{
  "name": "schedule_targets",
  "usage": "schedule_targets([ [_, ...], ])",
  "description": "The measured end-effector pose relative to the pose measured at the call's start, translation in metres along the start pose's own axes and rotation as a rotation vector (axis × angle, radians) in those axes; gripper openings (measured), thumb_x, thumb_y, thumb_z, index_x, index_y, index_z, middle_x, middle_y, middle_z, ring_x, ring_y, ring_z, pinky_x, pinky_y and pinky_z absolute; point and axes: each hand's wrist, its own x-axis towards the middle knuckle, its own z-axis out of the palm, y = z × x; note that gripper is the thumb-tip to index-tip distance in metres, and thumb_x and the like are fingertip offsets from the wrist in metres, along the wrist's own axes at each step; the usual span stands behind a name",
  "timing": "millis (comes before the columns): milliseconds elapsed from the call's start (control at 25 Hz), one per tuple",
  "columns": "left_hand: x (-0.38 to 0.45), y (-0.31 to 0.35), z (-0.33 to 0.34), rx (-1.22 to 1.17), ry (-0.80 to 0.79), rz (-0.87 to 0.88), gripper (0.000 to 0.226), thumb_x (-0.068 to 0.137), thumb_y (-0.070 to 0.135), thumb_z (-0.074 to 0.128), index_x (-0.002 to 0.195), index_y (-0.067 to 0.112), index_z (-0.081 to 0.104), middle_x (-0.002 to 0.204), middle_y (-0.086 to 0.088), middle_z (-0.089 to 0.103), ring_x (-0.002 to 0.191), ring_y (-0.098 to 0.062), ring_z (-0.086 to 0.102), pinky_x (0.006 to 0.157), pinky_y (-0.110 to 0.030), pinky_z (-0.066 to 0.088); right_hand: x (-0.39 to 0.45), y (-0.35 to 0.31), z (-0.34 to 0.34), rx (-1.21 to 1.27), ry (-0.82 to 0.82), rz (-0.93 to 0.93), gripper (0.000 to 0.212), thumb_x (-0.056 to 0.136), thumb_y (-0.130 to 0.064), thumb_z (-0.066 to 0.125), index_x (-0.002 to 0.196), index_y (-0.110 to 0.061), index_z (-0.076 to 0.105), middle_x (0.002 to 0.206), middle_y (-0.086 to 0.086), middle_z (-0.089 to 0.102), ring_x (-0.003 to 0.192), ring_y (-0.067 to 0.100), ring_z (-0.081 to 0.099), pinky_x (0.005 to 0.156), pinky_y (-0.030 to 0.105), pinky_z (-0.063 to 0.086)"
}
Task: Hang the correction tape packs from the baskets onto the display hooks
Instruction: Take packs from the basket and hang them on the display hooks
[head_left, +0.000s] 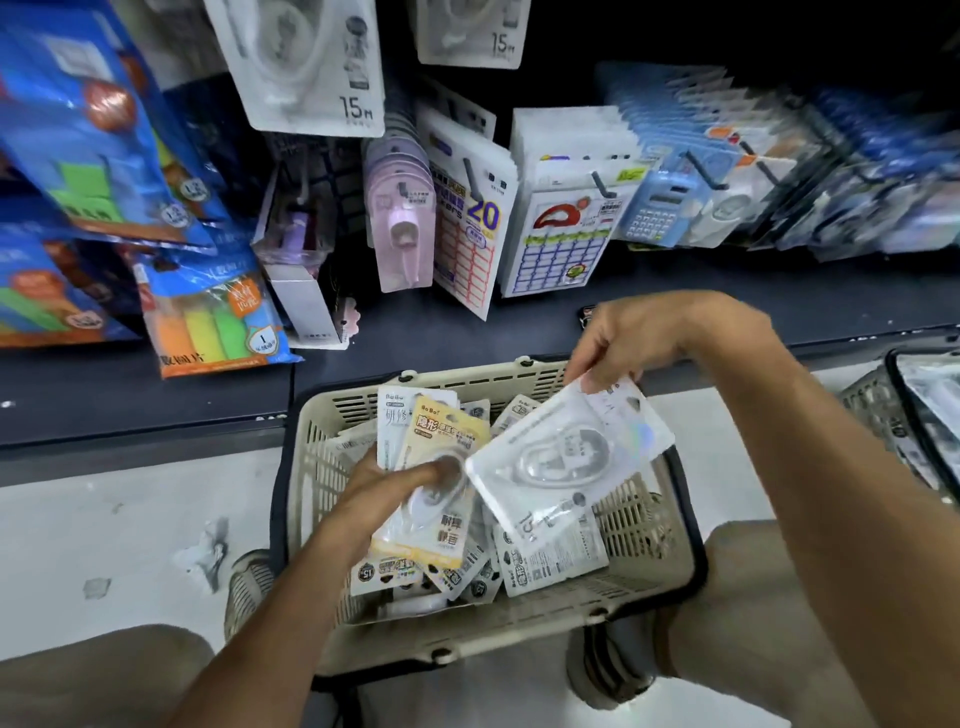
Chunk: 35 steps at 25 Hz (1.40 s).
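Two correction tape packs are already out of the pile, one in each hand. The right hand (649, 343) pinches a white pack (569, 457) by its top edge, thumb and fingers closed on the card near the hang hole, so the pack dangles over the beige basket (649, 525) with its long axis tilted down and toward the person. The left hand (400, 483) grips a yellow pack (441, 467), fingers curled over its blister, low inside the basket among the remaining packs. The display hooks (602, 184) stand up and away from both hands, above the dark shelf ledge (519, 322). The right hand is the nearer one, and its pack seems the one to hang first: the held edge would have to turn from pointing sideways to facing a hook tip.
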Motion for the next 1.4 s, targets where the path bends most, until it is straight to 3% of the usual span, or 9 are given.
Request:
schedule_targets([
  [240,-0.024,0.053,0.019,-0.131,-0.318,0.032,0.067,0.053,0.044,0.092,0.113,0.017,0.078,0.108,-0.013,0.079,0.091,-0.028,0.078,0.071,-0.034,0.061,-0.013,-0.05,0.007,-0.023,0.079,-0.149,0.02,0.09,-0.015,0.074,0.108,-0.023,0.079,0.08,-0.02,0.073,0.069,-0.003,0.061,0.064,0.011,0.046],
  [360,-0.038,0.07,0.018,-0.104,-0.318,0.062,0.08,0.051,0.045,0.096,0.12,0.013,0.07,0.101,-0.004,0.081,0.088,-0.019,0.079,0.069,-0.03,0.061,-0.03,-0.056,-0.002,-0.002,0.179,-0.191,0.021,0.088,-0.021,0.078,0.106,-0.029,0.079,0.086,-0.015,0.076,0.069,0.001,0.063,0.067,0.019,0.049],
  [480,-0.054,0.093,0.029,-0.125,-0.285,0.178,0.086,0.047,0.035,0.101,0.123,0.017,0.064,0.104,0.003,0.08,0.097,-0.012,0.076,0.081,-0.026,0.061,-0.04,-0.073,-0.01,0.155,0.512,-0.309,0.039,0.084,-0.024,0.082,0.121,-0.027,0.07,0.086,-0.006,0.068,0.061,0.005,0.06,0.064,0.022,0.052],
  [600,-0.063,0.126,0.033,-0.352,-0.161,0.309,0.076,0.049,0.017,0.099,0.119,0.013,0.069,0.102,-0.007,0.081,0.091,-0.022,0.078,0.066,-0.03,0.062,-0.063,-0.084,-0.009,0.613,0.982,-0.196,0.051,0.087,-0.048,0.074,0.13,-0.032,0.052,0.104,-0.009,0.061,0.093,0.015,0.067,0.082,0.036,0.055],
  [800,-0.09,0.202,0.022,-0.473,-0.123,0.55,0.072,0.052,0.024,0.101,0.118,0.018,0.074,0.109,-0.011,0.079,0.1,-0.031,0.076,0.076,-0.043,0.064,-0.107,-0.095,0.021,1.17,0.652,-0.454,0.057,0.064,-0.045,0.091,0.113,-0.026,0.069,0.109,0.004,0.078,0.101,0.027,0.075,0.093,0.049,0.058],
  [920,-0.112,0.242,0.01,-0.375,-0.172,0.609,0.06,0.048,0.026,0.101,0.105,0.023,0.08,0.106,-0.014,0.079,0.097,-0.031,0.077,0.073,-0.036,0.063,-0.115,-0.103,-0.008,1.22,0.814,-0.582,0.039,0.073,-0.029,0.081,0.11,-0.023,0.07,0.103,0.011,0.078,0.089,0.031,0.076,0.066,0.037,0.062],
  [1160,-0.137,0.272,-0.04,-0.382,-0.164,0.655,0.047,0.053,0.015,0.093,0.098,0.022,0.082,0.105,-0.017,0.079,0.084,-0.038,0.078,0.062,-0.048,0.062,-0.106,-0.11,-0.047,1.248,1.09,-0.571,0.019,0.099,-0.016,0.062,0.115,-0.026,0.064,0.095,0.004,0.078,0.069,0.014,0.072,0.049,0.023,0.053],
  [1320,-0.137,0.275,-0.039,-0.435,-0.141,0.678,0.054,0.05,0.024,0.097,0.102,0.023,0.081,0.108,-0.016,0.078,0.087,-0.038,0.078,0.063,-0.049,0.062,-0.091,-0.105,-0.048,1.155,1.199,-0.447,0.02,0.099,-0.018,0.062,0.092,-0.036,0.064,0.095,0.003,0.076,0.082,0.029,0.071,0.064,0.036,0.05],
  [1400,-0.135,0.276,-0.031,-0.457,-0.136,0.676,0.055,0.052,0.028,0.094,0.104,0.022,0.08,0.109,-0.017,0.078,0.089,-0.039,0.077,0.066,-0.052,0.062,-0.086,-0.109,-0.046,1.093,1.251,-0.425,0.023,0.099,-0.017,0.062,0.084,-0.034,0.066,0.093,-0.003,0.073,0.079,0.016,0.066,0.067,0.029,0.047],
])
